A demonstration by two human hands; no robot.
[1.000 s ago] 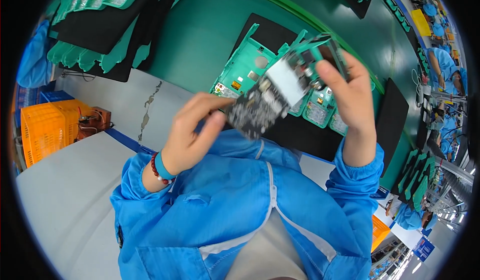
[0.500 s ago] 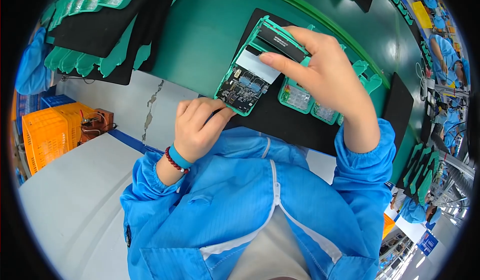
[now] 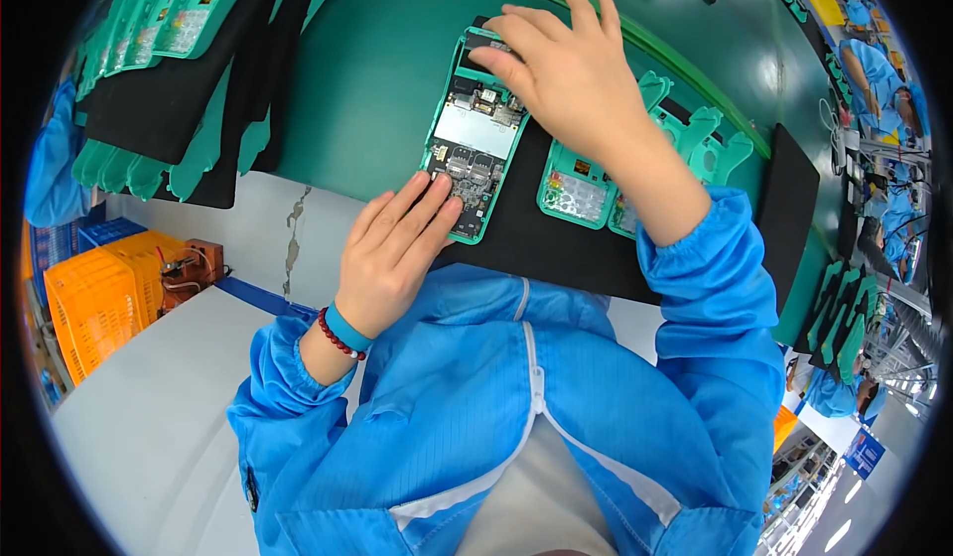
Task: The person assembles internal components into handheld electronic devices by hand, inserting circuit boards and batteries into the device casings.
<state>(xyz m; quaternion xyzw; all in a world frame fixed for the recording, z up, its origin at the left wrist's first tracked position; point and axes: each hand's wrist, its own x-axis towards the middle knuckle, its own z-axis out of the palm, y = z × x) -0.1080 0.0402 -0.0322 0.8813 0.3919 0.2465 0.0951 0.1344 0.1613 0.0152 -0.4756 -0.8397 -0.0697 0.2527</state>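
A person in a blue anti-static smock (image 3: 516, 397) leans over a green worktop (image 3: 377, 69), both hands down on an opened device in a teal fixture (image 3: 475, 149). Nearest the body, the left hand (image 3: 392, 248), with a blue band and a red bead bracelet at the wrist, lies flat with its fingers stretched out together, the fingertips (image 3: 437, 187) pressing on the lower end of the fixture; it grips nothing. The fixture rests on a black mat (image 3: 541, 243) at the near edge of the worktop, tilted a little, showing a circuit board with a pale metal shield at its middle. Farther out, the right hand (image 3: 571, 74) covers the top end of the fixture, fingers spread and curved, tips touching the upper edge; it closes on nothing that can be seen. Just beside the fixture, on the person's right, two more teal fixtures (image 3: 576, 187) with boards lie on the same mat. To the left, beyond a pale surface, stands an orange crate (image 3: 94, 293). Along the far left, rows of teal carriers on black trays (image 3: 169, 79) fan out. At the far right edge, other workers in blue (image 3: 879, 74) sit at their stations.
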